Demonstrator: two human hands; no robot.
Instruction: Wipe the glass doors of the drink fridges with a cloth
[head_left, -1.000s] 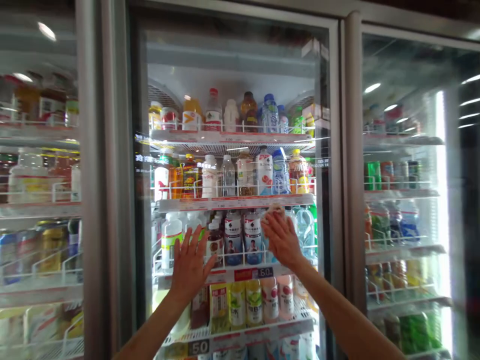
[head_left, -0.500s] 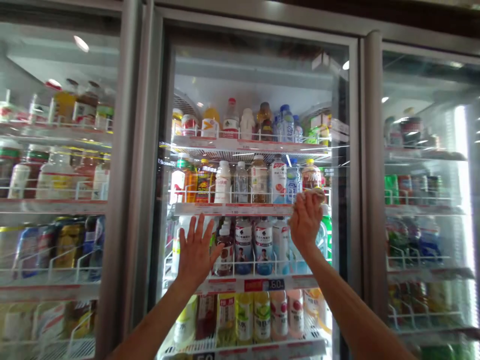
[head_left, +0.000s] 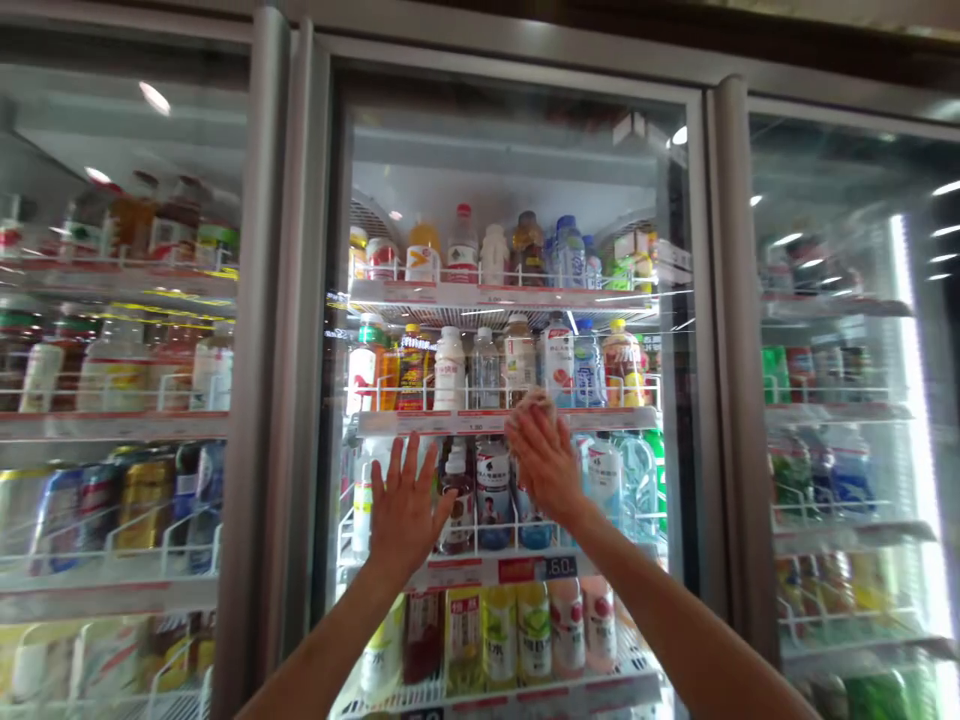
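Observation:
My left hand (head_left: 406, 508) lies flat with fingers spread on the glass door (head_left: 510, 180) of the middle drinks cooler, at about mid height. My right hand (head_left: 541, 460) presses a small pale cloth (head_left: 534, 402) against the same glass, a little higher and to the right. Only the cloth's top edge shows above my fingers. Behind the glass stand rows of bottles (head_left: 495, 365) on white wire shelves with red price strips (head_left: 487, 422).
Two more glass-door coolers flank this one, the left cooler (head_left: 120, 400) with bottles and cans, the right cooler (head_left: 832, 420) with cans and bottles. Metal door frames (head_left: 274, 350) separate them. Ceiling lights reflect in the glass.
My right hand with the cloth swept right and up across the glass, then back left to near the door's middle. My left hand stayed flat on the glass.

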